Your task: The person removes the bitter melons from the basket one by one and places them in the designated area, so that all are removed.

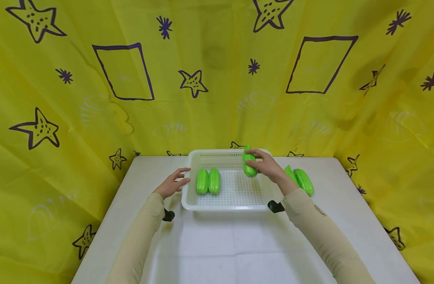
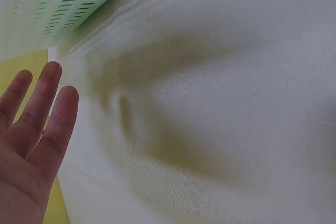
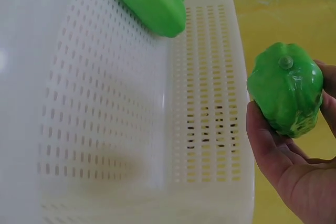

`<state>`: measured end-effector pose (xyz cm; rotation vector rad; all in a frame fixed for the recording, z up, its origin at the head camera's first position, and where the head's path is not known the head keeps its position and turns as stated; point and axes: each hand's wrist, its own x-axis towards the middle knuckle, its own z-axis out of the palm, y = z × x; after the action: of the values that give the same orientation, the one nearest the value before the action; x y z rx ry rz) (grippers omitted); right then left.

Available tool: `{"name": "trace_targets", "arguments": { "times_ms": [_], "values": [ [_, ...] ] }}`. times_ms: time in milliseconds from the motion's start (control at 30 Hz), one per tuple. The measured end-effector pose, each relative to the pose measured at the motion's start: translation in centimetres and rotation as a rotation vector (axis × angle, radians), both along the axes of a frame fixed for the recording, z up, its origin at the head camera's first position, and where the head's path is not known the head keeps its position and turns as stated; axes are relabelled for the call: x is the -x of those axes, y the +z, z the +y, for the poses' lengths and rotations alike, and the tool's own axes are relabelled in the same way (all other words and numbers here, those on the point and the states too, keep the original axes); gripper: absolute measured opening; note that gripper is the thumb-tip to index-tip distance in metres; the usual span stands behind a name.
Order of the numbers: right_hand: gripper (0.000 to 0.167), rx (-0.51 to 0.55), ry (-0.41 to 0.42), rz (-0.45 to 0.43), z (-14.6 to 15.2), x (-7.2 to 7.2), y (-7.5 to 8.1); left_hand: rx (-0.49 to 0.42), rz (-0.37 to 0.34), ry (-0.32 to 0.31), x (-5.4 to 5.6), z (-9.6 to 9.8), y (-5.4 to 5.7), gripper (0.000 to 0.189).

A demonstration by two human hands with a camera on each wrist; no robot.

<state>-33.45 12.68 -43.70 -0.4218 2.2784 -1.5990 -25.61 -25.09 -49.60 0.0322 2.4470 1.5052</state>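
Note:
My right hand (image 1: 266,165) grips a glossy green ribbed vegetable (image 1: 249,161), long and plump, above the back right of a white plastic basket (image 1: 231,208). The right wrist view shows the held vegetable (image 3: 286,87) end-on, with a short stub at its tip and the fingers of my right hand (image 3: 299,182) around its lower side. Two similar green vegetables (image 1: 208,181) lie side by side in the basket's left part. My left hand (image 1: 172,183) is beside the basket's left rim, fingers extended. In the left wrist view that hand (image 2: 31,145) holds nothing.
Right of the basket, more green vegetables (image 1: 303,182) lie on the white-covered table (image 1: 217,244), partly hidden by my right forearm. A yellow curtain (image 1: 217,118) with drawn stars encloses the table at the back and sides.

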Motion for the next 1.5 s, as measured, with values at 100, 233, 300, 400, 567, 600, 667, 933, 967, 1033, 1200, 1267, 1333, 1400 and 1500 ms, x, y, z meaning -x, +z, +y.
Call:
{"name": "trace_targets", "arguments": {
  "times_ms": [100,233,300,400,567,600,667,933,967,1033,1200,1267,1333,1400,1500],
  "values": [
    [0.052,0.003,-0.022,-0.007,1.0,-0.5,0.1,0.001,-0.002,-0.004,0.0,0.1,0.1,0.056],
    [0.054,0.002,-0.051,0.000,2.3,-1.0,0.3,0.010,0.000,-0.005,0.1,0.1,0.0,0.055],
    [0.055,0.008,-0.064,0.006,2.9,-1.3,0.3,0.013,0.003,-0.003,0.1,0.1,0.0,0.054],
    [0.056,0.010,-0.075,0.017,3.8,-1.6,0.5,0.008,-0.001,0.001,0.2,0.1,-0.1,0.053],
    [0.057,0.014,-0.089,0.036,5.2,-2.3,1.0,-0.059,-0.033,0.020,0.2,0.1,-0.2,0.052],
    [0.057,0.015,-0.094,0.037,5.5,-2.4,1.1,-0.078,-0.041,0.027,0.2,0.2,-0.3,0.052],
    [0.059,0.006,-0.106,0.037,6.2,-2.6,1.3,-0.113,-0.056,0.036,0.1,0.2,-0.3,0.052],
    [0.067,-0.013,-0.178,0.020,9.6,-3.4,1.3,-0.238,-0.096,0.037,0.2,0.4,-0.5,0.050],
    [0.068,-0.017,-0.190,0.020,10.1,-3.4,1.3,-0.254,-0.102,0.040,0.2,0.4,-0.5,0.050],
    [0.069,-0.010,-0.218,0.017,11.1,-3.4,1.1,-0.272,-0.105,0.040,0.2,0.4,-0.6,0.051],
    [0.068,0.024,-0.288,0.006,13.9,-3.0,0.5,-0.306,-0.112,0.043,0.2,0.4,-0.6,0.055],
    [0.067,0.055,-0.321,-0.007,15.1,-2.8,0.1,-0.330,-0.115,0.043,0.2,0.4,-0.6,0.055],
    [0.067,0.087,-0.345,-0.017,16.3,-2.5,-0.3,-0.350,-0.116,0.041,0.2,0.5,-0.7,0.055],
    [0.066,0.120,-0.371,-0.034,17.6,-2.2,-0.8,-0.362,-0.117,0.044,0.1,0.5,-0.7,0.055],
    [0.062,0.175,-0.392,-0.056,19.3,-2.1,-1.6,-0.372,-0.117,0.047,0.1,0.5,-0.8,0.055]
  ]
}}
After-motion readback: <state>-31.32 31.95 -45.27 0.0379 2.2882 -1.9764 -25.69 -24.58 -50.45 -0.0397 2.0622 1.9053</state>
